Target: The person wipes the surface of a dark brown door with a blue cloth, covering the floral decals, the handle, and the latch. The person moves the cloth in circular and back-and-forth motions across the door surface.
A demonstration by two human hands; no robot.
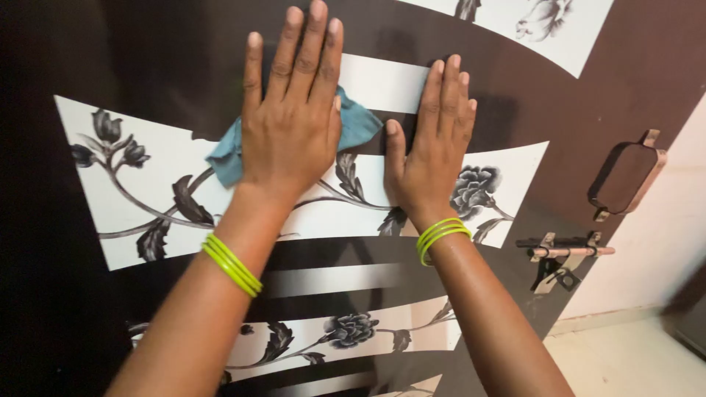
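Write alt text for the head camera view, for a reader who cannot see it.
The left hand presses a blue cloth flat against a dark brown door with white floral panels, while the right hand rests flat beside it. Both wrists wear green bangles; a handle and sliding latch sit at the right.

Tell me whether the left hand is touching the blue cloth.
Touching. The head view shows the left hand pressed flat over the blue cloth against the door, cloth edges showing on both sides.

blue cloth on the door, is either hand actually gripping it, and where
The left hand presses flat on the middle of the crumpled blue cloth, pinning it against the dark floral-panelled door rather than gripping it. The right hand holds nothing, palm flat on the door.
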